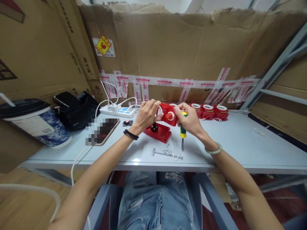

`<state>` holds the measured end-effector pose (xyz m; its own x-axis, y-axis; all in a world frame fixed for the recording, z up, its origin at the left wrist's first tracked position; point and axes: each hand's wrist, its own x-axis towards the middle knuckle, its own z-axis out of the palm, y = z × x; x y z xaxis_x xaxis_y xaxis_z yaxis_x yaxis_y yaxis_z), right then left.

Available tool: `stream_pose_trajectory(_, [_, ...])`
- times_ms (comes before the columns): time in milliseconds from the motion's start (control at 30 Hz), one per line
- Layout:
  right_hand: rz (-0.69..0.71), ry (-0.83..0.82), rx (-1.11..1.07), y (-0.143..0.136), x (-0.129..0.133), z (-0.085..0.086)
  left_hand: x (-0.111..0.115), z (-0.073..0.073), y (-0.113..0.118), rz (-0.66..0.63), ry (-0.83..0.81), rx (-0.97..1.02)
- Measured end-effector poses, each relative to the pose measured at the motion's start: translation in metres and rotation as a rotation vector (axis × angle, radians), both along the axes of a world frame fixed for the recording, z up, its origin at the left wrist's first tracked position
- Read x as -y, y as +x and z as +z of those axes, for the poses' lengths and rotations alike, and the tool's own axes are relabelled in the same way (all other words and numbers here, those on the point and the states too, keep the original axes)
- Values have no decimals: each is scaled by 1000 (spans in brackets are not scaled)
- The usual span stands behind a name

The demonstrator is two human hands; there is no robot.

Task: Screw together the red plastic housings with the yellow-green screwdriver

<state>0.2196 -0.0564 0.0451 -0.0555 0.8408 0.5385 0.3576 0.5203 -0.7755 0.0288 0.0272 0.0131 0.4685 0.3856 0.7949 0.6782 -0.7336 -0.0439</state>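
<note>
Glossy pale tabletop [240, 140], boxy red plastic cover [165, 110] between both hands' fingers [157, 104].

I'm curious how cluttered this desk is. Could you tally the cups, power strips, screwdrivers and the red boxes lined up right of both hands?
Cup: 1
Power strip: 1
Screwdriver: 1
Red boxes in that row: 3
Total: 6

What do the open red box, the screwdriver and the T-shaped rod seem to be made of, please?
The red box looks like smooth moulded plastic, from its even colour and sheen, though painted metal is possible. The screwdriver has a green-and-yellow handle, likely plastic from its bold colouring, and a grey shaft, probably steel. The T-shaped rod looks like bare metal, given its silvery gleam.
</note>
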Motion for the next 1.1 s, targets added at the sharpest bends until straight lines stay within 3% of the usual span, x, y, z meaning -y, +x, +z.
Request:
stream_pose_trajectory(267, [-31, -39, -61, 0, -1, 2, 3, -6, 1, 28, -5, 33])
stream_pose_trajectory(467, [-138, 194, 136, -7, 3, -3, 5, -9, 9, 2, -76, 195])
stream_pose_trajectory(633, [-116, 269, 433, -17, 4, -17, 10, -2, 8, -15, -316, 533])
stream_pose_trajectory(800, [-153, 359, 559, -18, 2, -24, 11, -1, -1, -138, -530, 671])
stream_pose_trajectory(933, [-35, 241, 356, -5, -5, -14, 10, -4, -4, -227, -394, 658])
stream_pose_trajectory(1000, [20, 95, 231, 6, -10, -7, 10, -5, -3, -329, -267, 583])
stream_pose_trajectory(1100, [233, -151, 229, 20, -17, 1, 13, -6, 2, -479, -139, 427])
